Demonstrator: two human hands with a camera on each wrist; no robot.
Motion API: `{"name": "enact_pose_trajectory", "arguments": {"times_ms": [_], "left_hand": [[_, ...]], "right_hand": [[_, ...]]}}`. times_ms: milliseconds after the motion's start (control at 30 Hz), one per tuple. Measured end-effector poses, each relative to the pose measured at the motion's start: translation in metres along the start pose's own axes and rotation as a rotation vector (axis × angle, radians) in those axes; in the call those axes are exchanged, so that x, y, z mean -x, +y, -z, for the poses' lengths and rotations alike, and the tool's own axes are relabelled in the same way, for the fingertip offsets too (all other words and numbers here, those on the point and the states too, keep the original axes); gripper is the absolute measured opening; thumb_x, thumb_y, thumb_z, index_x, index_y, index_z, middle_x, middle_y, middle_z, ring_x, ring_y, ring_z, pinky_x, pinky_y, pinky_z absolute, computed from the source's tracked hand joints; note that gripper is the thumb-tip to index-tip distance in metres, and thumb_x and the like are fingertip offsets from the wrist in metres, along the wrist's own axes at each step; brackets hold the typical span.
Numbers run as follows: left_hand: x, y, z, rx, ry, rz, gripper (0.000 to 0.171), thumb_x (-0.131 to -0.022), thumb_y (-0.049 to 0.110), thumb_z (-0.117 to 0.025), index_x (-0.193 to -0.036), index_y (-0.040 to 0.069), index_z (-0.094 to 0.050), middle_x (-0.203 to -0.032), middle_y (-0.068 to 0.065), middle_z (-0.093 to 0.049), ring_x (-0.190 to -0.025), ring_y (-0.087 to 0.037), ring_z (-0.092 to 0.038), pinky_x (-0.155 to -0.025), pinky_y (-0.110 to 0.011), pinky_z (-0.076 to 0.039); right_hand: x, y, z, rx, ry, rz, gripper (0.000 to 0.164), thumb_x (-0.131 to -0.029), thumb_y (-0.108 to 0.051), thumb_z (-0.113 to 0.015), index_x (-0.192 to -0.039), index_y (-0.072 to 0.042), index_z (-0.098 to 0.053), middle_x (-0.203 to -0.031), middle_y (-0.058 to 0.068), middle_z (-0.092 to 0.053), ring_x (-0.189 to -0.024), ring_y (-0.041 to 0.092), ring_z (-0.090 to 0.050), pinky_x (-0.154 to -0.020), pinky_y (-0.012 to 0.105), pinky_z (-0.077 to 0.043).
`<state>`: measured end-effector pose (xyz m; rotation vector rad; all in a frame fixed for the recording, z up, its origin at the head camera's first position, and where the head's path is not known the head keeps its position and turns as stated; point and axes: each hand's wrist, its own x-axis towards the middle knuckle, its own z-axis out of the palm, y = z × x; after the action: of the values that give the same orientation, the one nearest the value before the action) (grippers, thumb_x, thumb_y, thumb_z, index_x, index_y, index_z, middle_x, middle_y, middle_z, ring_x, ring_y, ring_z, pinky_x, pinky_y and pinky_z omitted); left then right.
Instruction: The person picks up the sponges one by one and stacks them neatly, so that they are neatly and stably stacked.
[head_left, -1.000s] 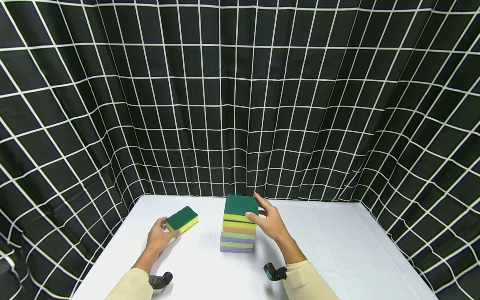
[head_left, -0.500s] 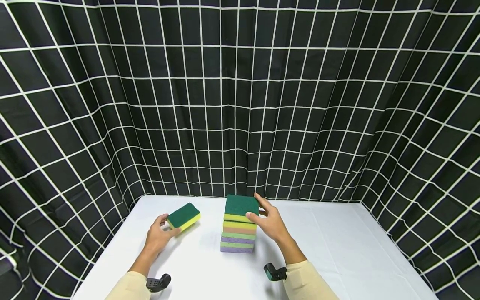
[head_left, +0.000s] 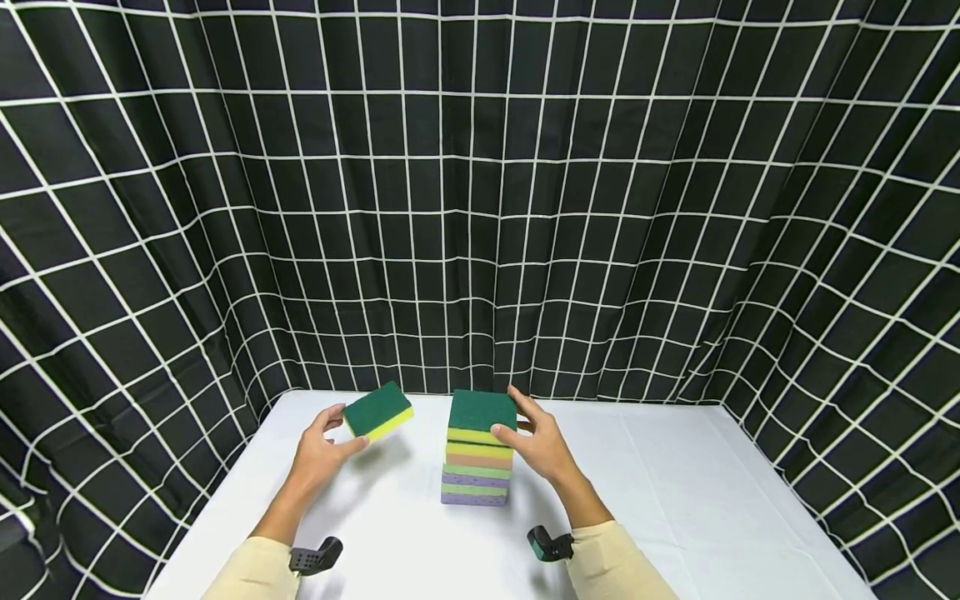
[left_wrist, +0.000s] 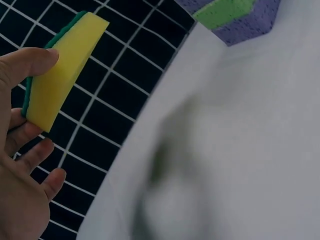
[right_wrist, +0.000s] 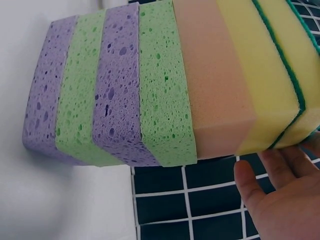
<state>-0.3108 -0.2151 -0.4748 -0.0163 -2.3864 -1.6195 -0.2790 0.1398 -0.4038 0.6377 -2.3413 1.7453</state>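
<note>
My left hand (head_left: 318,450) holds a green-and-yellow scouring sponge (head_left: 378,410) by its left end, raised over the table. The thumb lies along the near edge and the other fingers are on the far side. In the left wrist view this sponge (left_wrist: 70,70) shows its yellow foam side, tilted. To its right stands an upright stack of sponges (head_left: 477,475): purple and light green at the bottom, peach and yellow above, a green-topped scouring sponge (head_left: 483,410) uppermost. My right hand (head_left: 546,446) grips that top sponge at its right end, thumb in front and index finger behind.
A white table (head_left: 660,500) carries the stack near its middle. Black curtains (head_left: 570,250) with a white grid close off the back and both sides, meeting the table's far edge just behind the stack.
My left hand has lifted its scouring sponge off the table and carried it upward and right, toward the stack. The right hand and the stack have kept their places.
</note>
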Motion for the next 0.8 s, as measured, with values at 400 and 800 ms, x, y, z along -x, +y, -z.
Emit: {"name": "enact_pose_trajectory", "arguments": {"times_ms": [400,800], "left_hand": [[0.001,0.035,0.002,0.077,-0.029,-0.121,0.077,-0.078,0.011,-0.081,-0.141,-0.004,-0.039,-0.131,-0.023,-0.049,-0.123,-0.037,-0.044,-0.103,-0.050,-0.030],[0.000,0.059,-0.001,0.106,-0.063,-0.202,0.076,-0.079,0.011,-0.080,-0.142,0.000,-0.040,-0.130,-0.021,-0.050,-0.125,-0.034,-0.044,-0.107,-0.052,-0.024]], "right_hand": [[-0.001,0.002,0.000,0.006,-0.002,-0.005,0.070,-0.088,-0.011,-0.068,-0.146,0.005,-0.033,-0.144,0.023,-0.040,-0.127,0.036,-0.043,-0.100,0.055,-0.036],[0.000,0.003,0.000,0.008,-0.002,0.003,0.069,-0.088,-0.010,-0.068,-0.146,0.005,-0.033,-0.142,0.024,-0.042,-0.125,0.036,-0.044,-0.100,0.055,-0.036]]}}
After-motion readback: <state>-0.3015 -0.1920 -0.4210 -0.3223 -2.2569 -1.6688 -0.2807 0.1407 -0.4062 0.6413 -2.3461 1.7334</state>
